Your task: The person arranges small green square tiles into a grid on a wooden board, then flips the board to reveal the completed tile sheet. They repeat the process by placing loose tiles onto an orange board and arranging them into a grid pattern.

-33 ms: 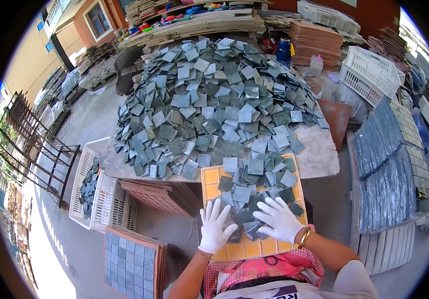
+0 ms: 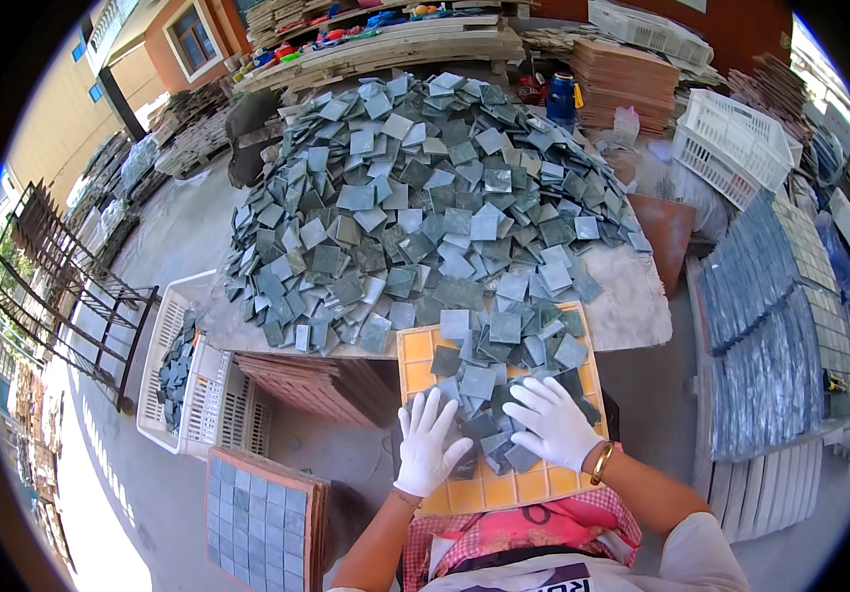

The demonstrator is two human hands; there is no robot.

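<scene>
Left hand point(image 2: 432, 449) and right hand point(image 2: 557, 426) spread over the yellow gridded tray point(image 2: 500, 491), pinching nothing I can see.

At the tray's left edge I have the left hand, fingers fanned; at its middle, loose grey-green tiles point(image 2: 477, 381) overlap; over its right half, the right hand, though I can't tell whether either palm presses down. The right hand has just edged slightly toward the tray's far side, which I judge settles little: the tiles lie jumbled across it.

Tiles point(image 2: 478, 381) on tray point(image 2: 534, 490), tile heap point(image 2: 425, 222) behind, on table point(image 2: 632, 301).
</scene>
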